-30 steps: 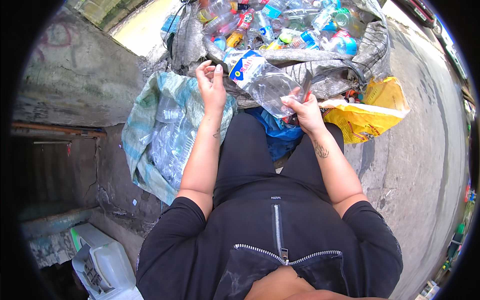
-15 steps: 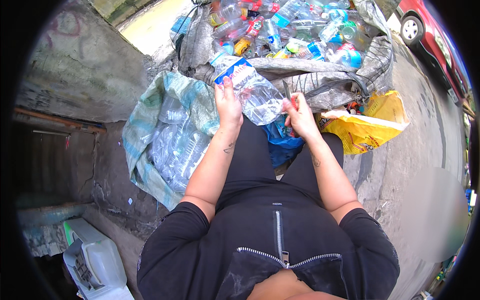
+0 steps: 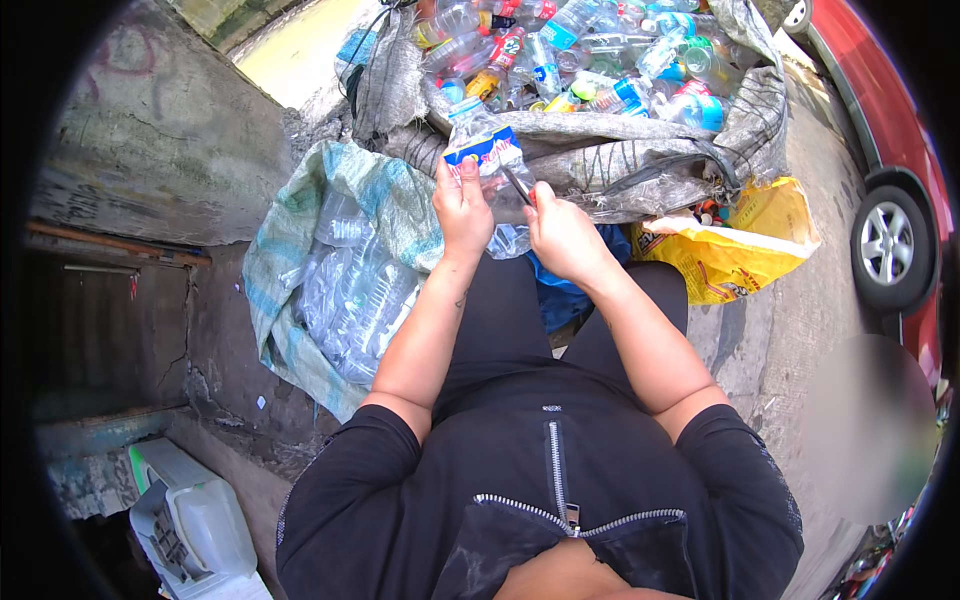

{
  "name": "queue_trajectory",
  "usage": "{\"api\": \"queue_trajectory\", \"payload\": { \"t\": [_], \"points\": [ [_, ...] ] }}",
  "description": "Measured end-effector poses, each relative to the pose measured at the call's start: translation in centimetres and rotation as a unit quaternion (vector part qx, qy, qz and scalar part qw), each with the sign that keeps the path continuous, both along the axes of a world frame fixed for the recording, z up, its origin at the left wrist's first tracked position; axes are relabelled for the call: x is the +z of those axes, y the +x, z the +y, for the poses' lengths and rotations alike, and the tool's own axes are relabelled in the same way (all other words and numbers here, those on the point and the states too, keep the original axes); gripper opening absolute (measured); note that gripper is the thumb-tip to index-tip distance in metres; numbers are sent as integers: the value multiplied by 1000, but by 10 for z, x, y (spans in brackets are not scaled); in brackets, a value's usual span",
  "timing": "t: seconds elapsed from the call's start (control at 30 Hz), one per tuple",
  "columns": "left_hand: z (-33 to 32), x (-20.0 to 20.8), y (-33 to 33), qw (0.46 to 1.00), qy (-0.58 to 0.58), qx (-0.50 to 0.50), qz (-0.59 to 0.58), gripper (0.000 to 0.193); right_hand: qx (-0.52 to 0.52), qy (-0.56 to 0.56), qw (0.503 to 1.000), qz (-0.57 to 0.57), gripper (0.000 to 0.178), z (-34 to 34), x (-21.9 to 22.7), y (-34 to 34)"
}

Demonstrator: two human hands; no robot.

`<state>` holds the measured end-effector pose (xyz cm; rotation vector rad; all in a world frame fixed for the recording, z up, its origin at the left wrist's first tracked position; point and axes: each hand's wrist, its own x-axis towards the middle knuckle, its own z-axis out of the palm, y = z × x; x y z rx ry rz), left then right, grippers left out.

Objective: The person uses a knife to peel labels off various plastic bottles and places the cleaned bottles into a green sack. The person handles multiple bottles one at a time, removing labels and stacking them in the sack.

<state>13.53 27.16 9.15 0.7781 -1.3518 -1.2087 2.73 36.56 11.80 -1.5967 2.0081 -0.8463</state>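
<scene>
A: Entry one, the hands?
B: Left hand [image 3: 462, 205] closed around a clear plastic bottle [image 3: 490, 165] with a blue label; right hand [image 3: 562, 232] gripping a small blade [image 3: 517, 185] against it. Blade handle hidden in the fist.
A: Bottle's place?
B: Above the lap, at twelve o'clock from the person's chest.
A: Surroundings?
B: Grey sack [image 3: 640, 160] of mixed bottles at twelve, cut off at the top; pale green sack [image 3: 300, 250] at ten; yellow bag [image 3: 740, 250] at two. Concrete ground [image 3: 800, 330]; red car [image 3: 895, 150] at three, partly out of view.
</scene>
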Motion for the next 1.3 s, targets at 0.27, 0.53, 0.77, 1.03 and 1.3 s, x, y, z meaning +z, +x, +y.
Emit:
{"api": "queue_trajectory", "payload": {
  "t": [0.27,0.53,0.77,1.03,1.3],
  "points": [
    [-9,2,2,969,178,-100,137,39,-126,-87,879,-452,42,22,-29,-23],
    [-21,-23,-1,998,-4,29,62,48,-98,-123,843,-515,33,22,-40,-4],
    [-32,-18,3,891,319,-59,317,29,-60,-27,798,-599,31,18,-68,-12],
    [3,13,-9,915,328,-41,231,23,-135,-205,942,-229,72,-6,-26,-8],
    [21,19,-4,954,232,-126,144,23,-30,-190,951,-241,63,-15,5,-52]
  ]
}}
